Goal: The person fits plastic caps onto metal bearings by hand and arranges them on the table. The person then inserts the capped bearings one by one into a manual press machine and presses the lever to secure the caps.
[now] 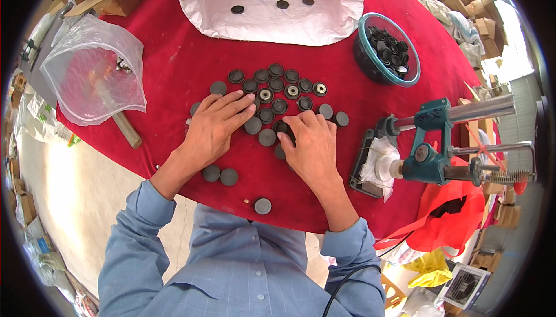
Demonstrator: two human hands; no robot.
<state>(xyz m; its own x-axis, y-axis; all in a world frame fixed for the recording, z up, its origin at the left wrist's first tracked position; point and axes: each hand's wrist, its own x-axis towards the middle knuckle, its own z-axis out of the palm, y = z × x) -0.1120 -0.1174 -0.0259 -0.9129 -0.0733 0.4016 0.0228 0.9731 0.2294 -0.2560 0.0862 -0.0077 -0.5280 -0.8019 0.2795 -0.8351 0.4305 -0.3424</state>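
Observation:
Many black round caps (279, 106) lie loosely grouped on a red cloth (168, 85) in front of me. Some show a rimmed hollow side, others a plain flat face, and a few have a metal ring (292, 91) at the centre. My left hand (209, 127) rests over the group's left edge, fingers stretched out and touching caps there. At the lower right of the group, my right hand (313, 146) is curled, thumb and fingertips closed round a black cap (281, 126), which they partly hide. Close to my body lies a single cap (263, 206) beside a tiny brass-coloured piece.
A white sack (260, 24) spills black caps at the far side. Right of it stands a teal-rimmed bowl (360, 44) of black parts. A green hand press (425, 155) stands at right. At left, a clear plastic bag (69, 85) lies over a wooden handle (127, 130).

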